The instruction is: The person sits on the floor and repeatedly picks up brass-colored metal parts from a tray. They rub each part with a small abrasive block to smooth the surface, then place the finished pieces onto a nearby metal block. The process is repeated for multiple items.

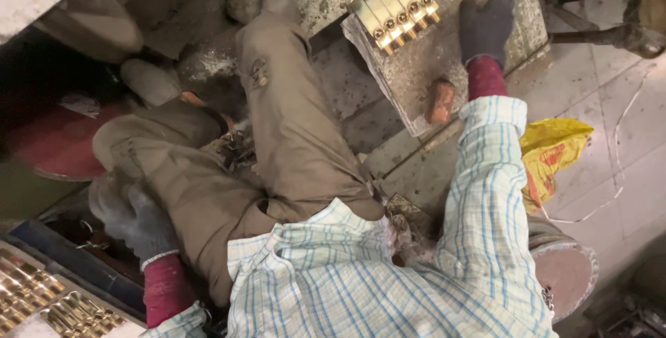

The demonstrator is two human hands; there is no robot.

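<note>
On the speckled stone slab (444, 54) ahead, the row of golden brass fittings (394, 6) lies just left of the gloved right hand (488, 24), pressed flat and empty; the gloved left hand (139, 221) hangs far back, its grip unclear.

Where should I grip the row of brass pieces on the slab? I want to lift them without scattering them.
Pinch the row of brass pieces across its two outer pieces, from above. They lie flat, side by side, touching on the grey slab, so squeezing inward likely keeps them together.
</note>
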